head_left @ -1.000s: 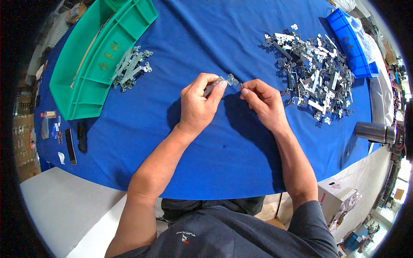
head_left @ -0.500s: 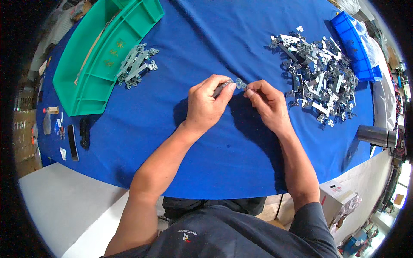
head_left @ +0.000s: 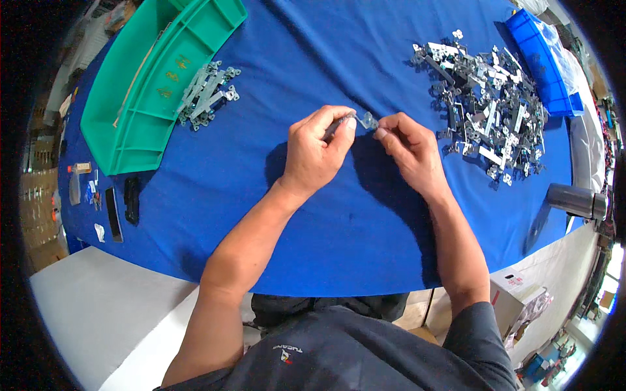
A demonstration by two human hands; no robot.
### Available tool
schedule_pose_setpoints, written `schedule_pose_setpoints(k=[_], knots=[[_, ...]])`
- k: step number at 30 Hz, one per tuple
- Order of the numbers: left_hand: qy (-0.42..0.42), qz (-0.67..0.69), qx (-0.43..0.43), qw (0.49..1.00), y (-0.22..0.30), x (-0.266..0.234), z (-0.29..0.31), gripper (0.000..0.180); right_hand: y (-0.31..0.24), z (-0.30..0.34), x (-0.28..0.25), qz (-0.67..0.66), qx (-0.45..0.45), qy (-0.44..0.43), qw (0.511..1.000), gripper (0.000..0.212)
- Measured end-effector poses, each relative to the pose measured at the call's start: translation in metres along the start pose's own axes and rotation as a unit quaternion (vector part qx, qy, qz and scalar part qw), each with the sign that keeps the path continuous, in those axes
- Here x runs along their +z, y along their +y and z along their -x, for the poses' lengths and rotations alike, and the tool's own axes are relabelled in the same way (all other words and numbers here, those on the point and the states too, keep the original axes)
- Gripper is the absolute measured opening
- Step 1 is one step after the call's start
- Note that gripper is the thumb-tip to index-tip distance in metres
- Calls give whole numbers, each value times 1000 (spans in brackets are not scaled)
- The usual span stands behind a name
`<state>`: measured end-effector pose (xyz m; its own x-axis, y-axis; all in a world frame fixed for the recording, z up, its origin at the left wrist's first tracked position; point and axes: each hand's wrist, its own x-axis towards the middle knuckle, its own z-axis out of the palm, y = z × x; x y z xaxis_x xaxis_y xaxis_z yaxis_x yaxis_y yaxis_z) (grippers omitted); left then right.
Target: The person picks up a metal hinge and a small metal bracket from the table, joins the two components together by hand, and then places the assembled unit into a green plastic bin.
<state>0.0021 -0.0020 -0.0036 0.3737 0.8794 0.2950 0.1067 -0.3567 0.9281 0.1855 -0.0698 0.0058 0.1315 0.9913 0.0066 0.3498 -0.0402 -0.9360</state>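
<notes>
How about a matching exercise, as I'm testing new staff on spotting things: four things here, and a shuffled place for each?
1. Single metal piece
2. Bigger metal pile
3. Smaller metal pile
4. Grey cylinder

A. Right beside the green bin
B. At the right, lower in the picture than the blue bin
C. Held in the left hand
D. Just left of the blue bin

Pairs: 1-C, 2-D, 3-A, 4-B.
</notes>
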Motion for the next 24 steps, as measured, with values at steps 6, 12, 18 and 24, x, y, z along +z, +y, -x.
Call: schedule_pose_setpoints(k=[6, 12, 18, 24], knots=[[-30, 1, -6, 1000, -2, -3, -1, 15, 4, -2, 3, -10, -36, 5, 999, 15], [-25, -45, 36, 998, 2, 0, -1, 13, 4, -2, 5, 5, -76, 31, 997, 13], [-15, -65, 30, 997, -4, 6, 2, 16, 9, -4, 1, -16, -174, 45, 984, 13], [-24, -72, 59, 995, -1, 7, 1, 16, 14, -7, 6, -17, -226, 99, 969, 14]])
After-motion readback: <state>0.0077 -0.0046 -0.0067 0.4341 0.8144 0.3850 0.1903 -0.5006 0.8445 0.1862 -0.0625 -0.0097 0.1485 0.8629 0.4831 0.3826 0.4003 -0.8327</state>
